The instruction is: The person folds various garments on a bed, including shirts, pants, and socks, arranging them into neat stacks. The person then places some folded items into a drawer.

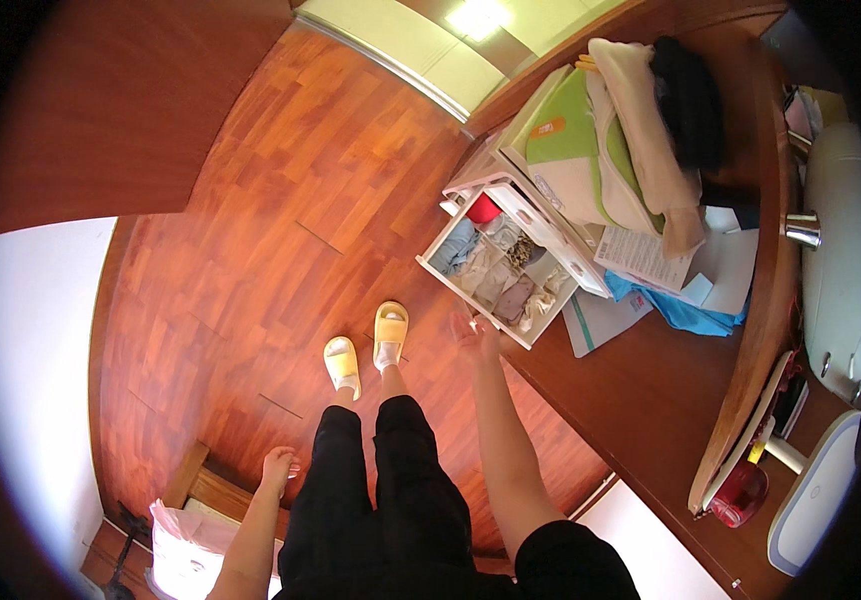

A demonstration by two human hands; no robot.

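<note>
A white drawer [490, 320] stands pulled out of a small drawer unit [550, 199]. Inside its divided compartments lie folded light-blue cloth [454, 246], beige garments [484, 271], a patterned piece [522, 250] and a red item [483, 209]. My right hand [475, 335] is just off the drawer's front corner, blurred, with loosely spread fingers and nothing visible in it; whether it touches the drawer I cannot tell. Low beside my left leg hangs my left hand [280, 466], its fingers loosely bent and apart, apparently holding nothing.
On the brown wooden desk [625, 397] are a green-and-beige bag [580, 157], papers [640, 256], a blue cloth [689, 309] and a flat grey packet [606, 322]. A shelf edge [738, 390] runs along the right. Below left is a pink-and-white bag [190, 551].
</note>
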